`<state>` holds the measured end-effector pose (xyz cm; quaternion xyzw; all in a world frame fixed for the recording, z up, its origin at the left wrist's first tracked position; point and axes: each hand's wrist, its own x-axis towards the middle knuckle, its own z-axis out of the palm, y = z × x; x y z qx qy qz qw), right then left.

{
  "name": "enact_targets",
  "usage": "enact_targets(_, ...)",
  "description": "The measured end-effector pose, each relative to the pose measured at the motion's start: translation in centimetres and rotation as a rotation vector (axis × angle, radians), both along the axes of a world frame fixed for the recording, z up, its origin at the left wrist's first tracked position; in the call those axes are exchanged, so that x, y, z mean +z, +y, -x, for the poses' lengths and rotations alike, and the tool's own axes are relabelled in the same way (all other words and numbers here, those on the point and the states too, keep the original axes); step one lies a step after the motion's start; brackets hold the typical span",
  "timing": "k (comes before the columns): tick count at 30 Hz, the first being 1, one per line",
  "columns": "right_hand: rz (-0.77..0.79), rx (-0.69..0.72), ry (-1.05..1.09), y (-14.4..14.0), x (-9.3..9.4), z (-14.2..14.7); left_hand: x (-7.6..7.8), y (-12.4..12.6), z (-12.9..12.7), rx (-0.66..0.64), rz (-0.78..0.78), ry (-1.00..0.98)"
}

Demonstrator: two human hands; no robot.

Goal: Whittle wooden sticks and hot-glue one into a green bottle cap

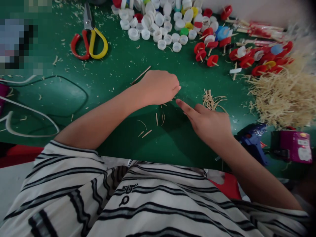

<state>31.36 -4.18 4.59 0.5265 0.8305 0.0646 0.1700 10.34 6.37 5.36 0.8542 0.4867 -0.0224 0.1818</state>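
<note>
2 hands meet at mid-table. Left hand [158,87] is clenched, gripping a thin stick [141,76], apparently a blade. Right hand [209,123] holds nothing, forefinger pressing the green mat [118,75]. Step: trimming. Next cut needs the wood slivers [211,100] just beside.

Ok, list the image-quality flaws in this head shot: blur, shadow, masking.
Head view: a pixelated block masks the top-left corner; the right edge is soft and smeared, blurring the stick pile and darkening the upper-right corner; the left hand and right hand cast a soft shadow on the green table below them; the scissors stay fairly sharp; no strong glare.
</note>
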Motion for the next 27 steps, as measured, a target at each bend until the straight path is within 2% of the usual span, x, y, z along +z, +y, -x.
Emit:
enact_targets(6,0.037,0.052,-0.025,0.4,0.2,-0.2,0.2,0.0,0.1,0.024,0.008,-0.008)
enact_targets(12,0.033,-0.012,-0.035,-0.8,-0.5,0.8,-0.2,-0.2,0.3,0.054,0.000,-0.056)
enact_targets(18,0.074,-0.001,-0.042,-1.2,-0.3,0.8,-0.3,-0.3,0.1,0.101,-0.002,-0.013)
enact_targets(27,-0.020,0.001,-0.011,-0.2,0.0,0.0,-0.1,-0.5,-0.4,0.119,0.004,-0.012)
